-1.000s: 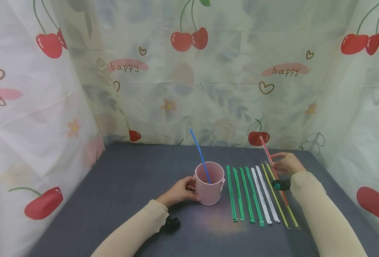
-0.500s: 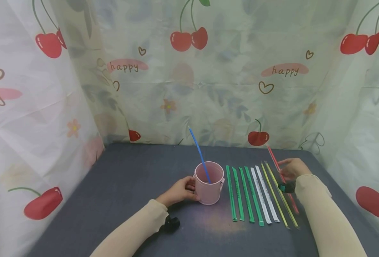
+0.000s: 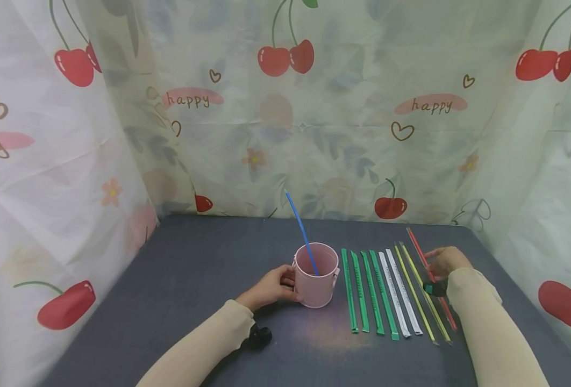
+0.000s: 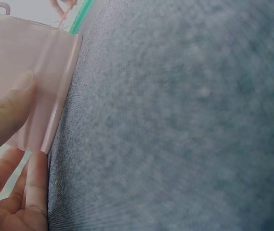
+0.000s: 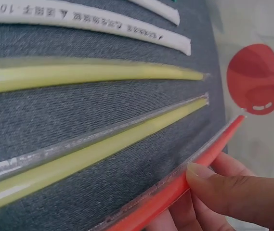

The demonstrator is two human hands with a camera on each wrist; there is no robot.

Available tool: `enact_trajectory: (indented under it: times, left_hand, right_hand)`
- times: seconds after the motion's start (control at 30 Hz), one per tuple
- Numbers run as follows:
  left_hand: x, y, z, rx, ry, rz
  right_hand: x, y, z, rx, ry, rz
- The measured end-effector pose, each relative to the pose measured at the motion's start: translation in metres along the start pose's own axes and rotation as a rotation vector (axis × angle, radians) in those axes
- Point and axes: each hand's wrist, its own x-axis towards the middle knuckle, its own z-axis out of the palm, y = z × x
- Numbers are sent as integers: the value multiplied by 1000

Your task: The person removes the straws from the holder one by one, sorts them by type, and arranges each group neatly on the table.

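Observation:
My left hand [image 3: 271, 287] holds the side of a small pink bucket [image 3: 314, 293], its thumb [image 4: 11, 108] on the wall and other fingers near the base. A blue straw [image 3: 297, 219] leans in the bucket, its upper part above the rim. On the right, my right hand [image 3: 447, 262] pinches a red straw [image 5: 204, 159] in a clear wrapper between thumb and fingers. This straw slants beside two wrapped yellow straws [image 5: 98, 154], at the right end of the row. Its lower stretch is partly covered by the wrist camera in the head view.
Left of the yellow straws lie two white-wrapped straws [image 3: 394, 295] and several green-wrapped straws [image 3: 349, 290], roughly side by side on the dark grey table [image 3: 208, 258]. A cherry-printed curtain [image 3: 334, 150] hangs behind the table and at both sides.
The red straw, in my right hand, has moved right and toward me, from across the yellow straws to beside them, and lower. My left hand and the bucket have stayed put.

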Motion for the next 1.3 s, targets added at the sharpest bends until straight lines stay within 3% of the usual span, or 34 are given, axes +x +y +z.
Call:
enact_trajectory:
  times: [0.3,0.77,1.3]
  left_hand:
    - [0,-1,0,-9,-2,4]
    - [1,-1,1,-16,3,2]
    - [1,-1,1,-21,6,3]
  right_hand:
    - [0,8,3,-62,22,-11]
    - [1,13,8,39,21,12]
    - [-1,11,11,41,21,-2]
